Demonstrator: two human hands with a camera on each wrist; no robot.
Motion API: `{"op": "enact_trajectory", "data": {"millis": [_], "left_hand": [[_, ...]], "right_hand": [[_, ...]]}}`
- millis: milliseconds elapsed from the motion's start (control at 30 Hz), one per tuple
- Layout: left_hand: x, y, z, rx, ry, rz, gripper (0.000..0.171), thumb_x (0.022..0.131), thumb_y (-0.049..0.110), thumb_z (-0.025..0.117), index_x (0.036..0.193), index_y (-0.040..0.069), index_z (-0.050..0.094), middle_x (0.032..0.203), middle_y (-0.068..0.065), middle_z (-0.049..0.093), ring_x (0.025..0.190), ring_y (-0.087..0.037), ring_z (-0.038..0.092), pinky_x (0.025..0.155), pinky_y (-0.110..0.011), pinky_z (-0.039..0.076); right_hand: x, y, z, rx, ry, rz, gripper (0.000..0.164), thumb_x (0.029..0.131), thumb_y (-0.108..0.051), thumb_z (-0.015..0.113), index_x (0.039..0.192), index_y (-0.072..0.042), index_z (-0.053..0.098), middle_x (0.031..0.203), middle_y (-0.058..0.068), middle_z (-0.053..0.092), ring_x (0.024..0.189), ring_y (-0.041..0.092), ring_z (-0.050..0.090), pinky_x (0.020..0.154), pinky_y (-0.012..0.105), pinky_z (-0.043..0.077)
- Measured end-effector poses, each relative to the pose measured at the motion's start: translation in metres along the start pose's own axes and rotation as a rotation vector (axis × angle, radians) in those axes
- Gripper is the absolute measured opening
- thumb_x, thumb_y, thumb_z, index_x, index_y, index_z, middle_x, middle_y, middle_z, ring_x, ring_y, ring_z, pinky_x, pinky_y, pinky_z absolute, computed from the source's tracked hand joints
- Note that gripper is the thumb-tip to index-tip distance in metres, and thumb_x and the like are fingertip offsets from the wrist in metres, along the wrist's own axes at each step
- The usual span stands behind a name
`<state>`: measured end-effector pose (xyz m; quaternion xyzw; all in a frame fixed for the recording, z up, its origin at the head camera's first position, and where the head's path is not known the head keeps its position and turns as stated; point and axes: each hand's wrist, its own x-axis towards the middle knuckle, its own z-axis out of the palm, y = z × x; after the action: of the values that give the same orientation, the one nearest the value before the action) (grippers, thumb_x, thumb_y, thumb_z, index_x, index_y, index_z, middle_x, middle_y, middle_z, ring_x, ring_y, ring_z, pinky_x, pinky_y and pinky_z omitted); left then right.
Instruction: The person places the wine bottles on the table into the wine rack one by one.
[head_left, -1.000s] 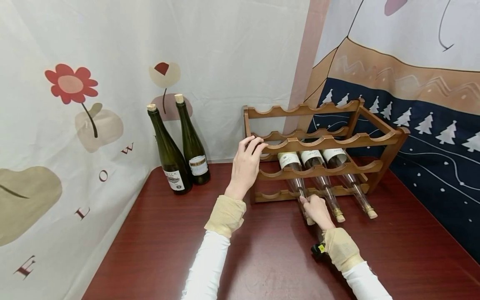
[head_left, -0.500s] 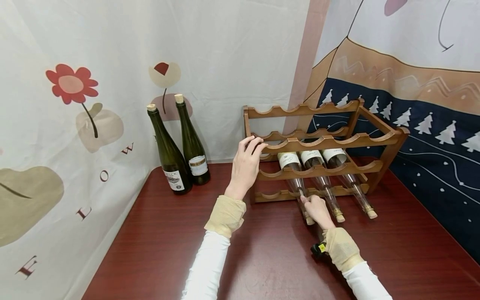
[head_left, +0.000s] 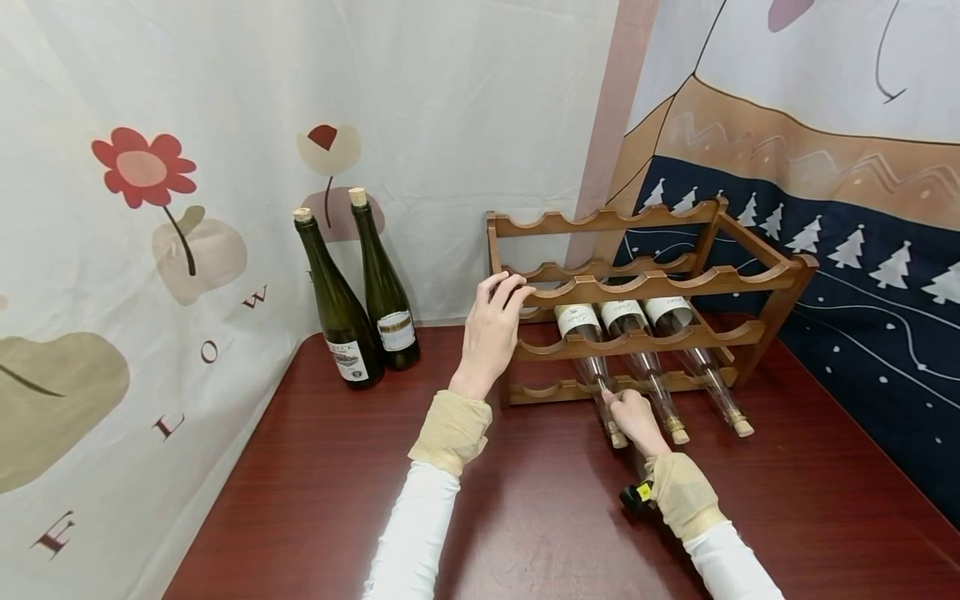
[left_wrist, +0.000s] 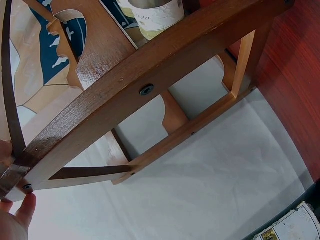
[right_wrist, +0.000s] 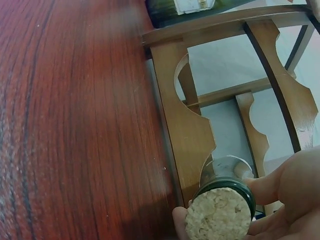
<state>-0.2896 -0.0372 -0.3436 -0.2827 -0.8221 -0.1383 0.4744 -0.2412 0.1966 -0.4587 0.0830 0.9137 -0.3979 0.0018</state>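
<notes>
A brown wooden wine rack (head_left: 720,281) stands on the table. My left hand (head_left: 489,333) grips its upper left front corner; in the left wrist view the thumb and fingers (left_wrist: 27,207) are at the end of a rail. Three clear wine bottles lie in the lower row, corks toward me. My right hand (head_left: 636,422) holds the neck of the leftmost wine bottle (head_left: 596,371). In the right wrist view its cork (right_wrist: 218,215) faces the camera, with fingers around the neck. Beside it lie the middle bottle (head_left: 651,379) and the right bottle (head_left: 707,371), untouched.
Two corked green wine bottles stand upright left of the rack: a front one (head_left: 347,321) and a back one (head_left: 390,308). Printed cloth (head_left: 450,125) hangs behind the dark red table (head_left: 360,483). A black device (head_left: 636,497) is at my right wrist.
The leftmost bottle has shifted very slightly toward the rack, and its label seems a little turned. My right hand moved slightly with it. The left hand stays where it was.
</notes>
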Motion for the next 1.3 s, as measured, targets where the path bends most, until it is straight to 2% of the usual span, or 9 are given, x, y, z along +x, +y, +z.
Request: {"op": "enact_trajectory", "data": {"millis": [167, 267, 367, 467, 633, 833, 967, 1067, 1300], "left_hand": [[-0.0001, -0.0004, 0.0001, 0.001, 0.005, 0.004, 0.029, 0.091, -0.006, 0.052, 0.109, 0.012, 0.066, 0.120, -0.005, 0.060, 0.122, -0.028, 0.049, 0.105, -0.028, 0.041], [0.0001, -0.0006, -0.0002, 0.005, 0.002, 0.002, 0.029, 0.092, -0.005, 0.052, 0.109, 0.013, 0.066, 0.121, -0.004, 0.059, 0.123, -0.027, 0.047, 0.105, -0.027, 0.041], [0.0002, -0.0010, 0.0000, 0.009, -0.002, 0.002, 0.029, 0.092, -0.005, 0.051, 0.109, 0.013, 0.066, 0.121, -0.004, 0.059, 0.124, -0.026, 0.046, 0.105, -0.027, 0.041], [0.0003, -0.0015, 0.0006, 0.008, 0.002, 0.006, 0.029, 0.091, -0.005, 0.052, 0.109, 0.012, 0.066, 0.120, -0.004, 0.060, 0.122, -0.028, 0.048, 0.105, -0.027, 0.041], [0.0002, -0.0016, 0.0007, 0.006, 0.008, 0.011, 0.029, 0.090, -0.006, 0.053, 0.108, 0.012, 0.066, 0.120, -0.005, 0.060, 0.121, -0.029, 0.050, 0.105, -0.028, 0.041], [0.0001, -0.0015, 0.0004, 0.008, 0.005, 0.006, 0.028, 0.091, -0.005, 0.053, 0.109, 0.013, 0.066, 0.121, -0.004, 0.059, 0.122, -0.027, 0.048, 0.105, -0.027, 0.041], [0.0001, -0.0014, 0.0006, 0.010, 0.009, 0.008, 0.028, 0.091, -0.005, 0.053, 0.108, 0.013, 0.066, 0.120, -0.004, 0.060, 0.122, -0.028, 0.049, 0.105, -0.028, 0.042], [-0.0002, -0.0009, 0.0004, 0.012, 0.008, 0.005, 0.028, 0.091, -0.005, 0.053, 0.108, 0.013, 0.066, 0.120, -0.004, 0.060, 0.122, -0.027, 0.048, 0.105, -0.027, 0.041], [-0.0014, -0.0020, 0.0021, -0.027, 0.031, 0.004, 0.027, 0.092, -0.004, 0.052, 0.108, 0.012, 0.066, 0.120, -0.004, 0.060, 0.122, -0.029, 0.050, 0.105, -0.027, 0.042]], "right_hand": [[0.0006, -0.0002, -0.0008, 0.029, -0.013, 0.010, 0.040, 0.098, -0.025, 0.044, 0.093, 0.010, 0.064, 0.081, 0.016, 0.063, 0.078, 0.027, 0.058, 0.069, 0.030, 0.045], [0.0012, -0.0009, -0.0022, 0.045, -0.026, 0.014, 0.037, 0.098, -0.025, 0.044, 0.081, 0.004, 0.062, 0.074, 0.011, 0.057, 0.074, 0.024, 0.054, 0.066, 0.027, 0.042], [0.0020, -0.0013, -0.0035, 0.049, -0.043, 0.014, 0.036, 0.098, -0.024, 0.044, 0.068, -0.006, 0.053, 0.067, 0.005, 0.049, 0.070, 0.022, 0.050, 0.064, 0.026, 0.039], [0.0024, -0.0017, -0.0044, 0.032, -0.059, 0.000, 0.037, 0.098, -0.025, 0.044, 0.063, -0.011, 0.047, 0.065, 0.005, 0.045, 0.068, 0.021, 0.048, 0.064, 0.027, 0.039], [0.0031, -0.0019, -0.0046, -0.029, -0.068, -0.015, 0.037, 0.098, -0.026, 0.042, 0.066, -0.008, 0.048, 0.066, 0.007, 0.047, 0.066, 0.022, 0.048, 0.061, 0.028, 0.039], [0.0031, -0.0029, -0.0041, -0.082, -0.065, -0.018, 0.039, 0.099, -0.027, 0.040, 0.068, -0.007, 0.047, 0.063, 0.005, 0.043, 0.061, 0.021, 0.047, 0.058, 0.028, 0.038], [0.0026, -0.0019, -0.0022, -0.075, -0.056, -0.024, 0.040, 0.100, -0.027, 0.039, 0.071, -0.004, 0.053, 0.059, 0.005, 0.051, 0.057, 0.018, 0.052, 0.056, 0.028, 0.043], [0.0007, -0.0020, -0.0009, -0.039, -0.056, -0.011, 0.040, 0.100, -0.027, 0.038, 0.079, 0.001, 0.056, 0.059, 0.006, 0.058, 0.054, 0.016, 0.056, 0.054, 0.028, 0.047], [-0.0022, -0.0041, -0.0002, -0.074, -0.032, -0.025, 0.038, 0.100, -0.027, 0.039, 0.080, 0.001, 0.056, 0.061, 0.007, 0.057, 0.056, 0.017, 0.055, 0.054, 0.028, 0.045]]}}
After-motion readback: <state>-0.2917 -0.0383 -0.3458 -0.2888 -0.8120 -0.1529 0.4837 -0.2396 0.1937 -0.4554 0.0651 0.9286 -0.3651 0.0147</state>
